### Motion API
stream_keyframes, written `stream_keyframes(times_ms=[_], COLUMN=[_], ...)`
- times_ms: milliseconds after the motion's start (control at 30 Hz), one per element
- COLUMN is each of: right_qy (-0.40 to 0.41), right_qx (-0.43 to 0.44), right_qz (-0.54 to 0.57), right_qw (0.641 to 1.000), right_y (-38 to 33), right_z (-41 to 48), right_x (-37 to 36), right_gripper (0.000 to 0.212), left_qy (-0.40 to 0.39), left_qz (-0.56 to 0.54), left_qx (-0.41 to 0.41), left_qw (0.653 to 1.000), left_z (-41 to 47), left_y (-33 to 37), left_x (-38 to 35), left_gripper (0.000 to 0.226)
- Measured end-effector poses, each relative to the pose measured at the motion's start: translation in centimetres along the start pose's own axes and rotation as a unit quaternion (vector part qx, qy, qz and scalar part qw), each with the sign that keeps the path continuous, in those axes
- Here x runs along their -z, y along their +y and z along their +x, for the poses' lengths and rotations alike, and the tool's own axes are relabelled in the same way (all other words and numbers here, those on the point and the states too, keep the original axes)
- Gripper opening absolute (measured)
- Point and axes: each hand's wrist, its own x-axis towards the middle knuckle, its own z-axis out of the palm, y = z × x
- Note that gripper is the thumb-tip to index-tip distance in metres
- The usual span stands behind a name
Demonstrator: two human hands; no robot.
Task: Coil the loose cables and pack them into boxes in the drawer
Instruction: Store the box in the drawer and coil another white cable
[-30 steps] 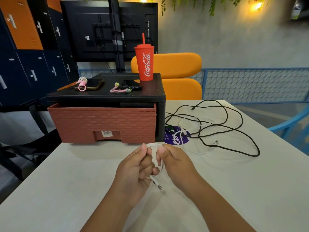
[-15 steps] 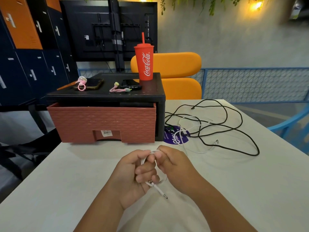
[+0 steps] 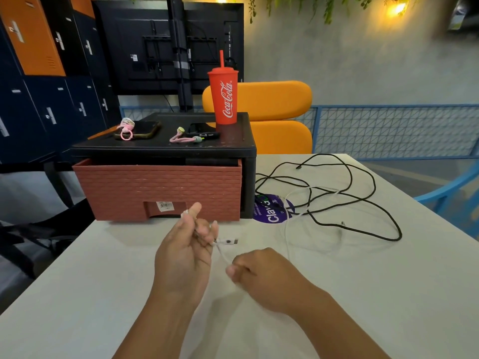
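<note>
Hands that were joined over the loop half a second ago are now apart: left hand (image 3: 184, 244) pinches the white cable (image 3: 222, 253) above the table (image 3: 363, 294), right hand (image 3: 256, 272) clenches a drawn-out stretch (plug (image 3: 228, 241) poking free), so coiling looks barely begun.

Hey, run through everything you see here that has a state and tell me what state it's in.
White cable: held in both grips, rest trailing loose on the table.
Black cable: uncoiled, sprawled loose on the table.
Drawer: shut or nearly so, inside hidden.
Red cup: upright, lid and straw on.
Left grip: raised, pinching the white cable.
Right grip: curled round the white cable.
</note>
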Motion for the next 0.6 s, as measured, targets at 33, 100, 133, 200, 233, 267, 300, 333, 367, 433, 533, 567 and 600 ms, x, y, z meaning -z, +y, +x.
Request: stream_keyframes(times_ms=[33,100,133,200,233,267,300,333,367,433,533,567,600], right_qy=[-0.011,-0.034,-0.046,-0.056,-0.048,-0.033,-0.012,0.009,0.033,0.084,0.153,0.169,0.183], right_qx=[0.003,0.004,0.010,0.035,0.051,0.066,0.078,0.085,0.080,0.044,0.014,0.014,0.015], right_qz=[-0.010,-0.024,-0.032,-0.052,-0.063,-0.071,-0.071,-0.060,-0.032,0.072,0.191,0.213,0.231], right_qw=[1.000,0.999,0.998,0.996,0.996,0.995,0.994,0.995,0.996,0.993,0.970,0.962,0.956], right_y=[-0.1,-0.3,-0.4,-0.8,-1.0,-1.2,-1.3,-1.4,-1.4,-1.1,-0.8,-0.7,-0.5], right_z=[0.0,-0.2,-0.3,-0.6,-0.7,-0.9,-1.0,-1.1,-1.1,-1.1,-1.1,-1.0,-1.0], right_x=[0.0,0.2,0.4,0.7,0.9,1.1,1.3,1.6,1.9,2.6,3.0,3.0,3.0], right_gripper=[0.047,0.050,0.050,0.048,0.046,0.043,0.039,0.035,0.032,0.027,0.033,0.031,0.030], left_qy=[-0.003,-0.014,-0.020,-0.035,-0.049,-0.071,-0.099,-0.123,-0.138,-0.138,-0.153,-0.162,-0.165], left_qz=[0.049,0.191,0.268,0.389,0.432,0.467,0.487,0.492,0.482,0.429,0.372,0.345,0.313], left_qx=[-0.029,-0.085,-0.109,-0.143,-0.149,-0.145,-0.132,-0.112,-0.087,-0.028,0.051,0.069,0.082], left_qw=[0.998,0.978,0.957,0.909,0.888,0.869,0.858,0.854,0.861,0.892,0.914,0.922,0.932], left_z=[-0.1,-0.3,-0.3,-0.5,-0.4,-0.3,-0.3,-0.3,-0.3,-0.6,-1.3,-1.6,-1.8], left_y=[-0.3,-0.8,-1.0,-1.6,-1.8,-2.1,-2.4,-2.6,-2.6,-2.2,-1.6,-1.4,-1.1], left_x=[0.0,0.1,0.1,0.3,0.6,0.8,1.1,1.3,1.3,0.8,-0.2,-0.4,-0.7], left_gripper=[0.030,0.035,0.044,0.041,0.032,0.026,0.024,0.022,0.022,0.029,0.042,0.042,0.040])
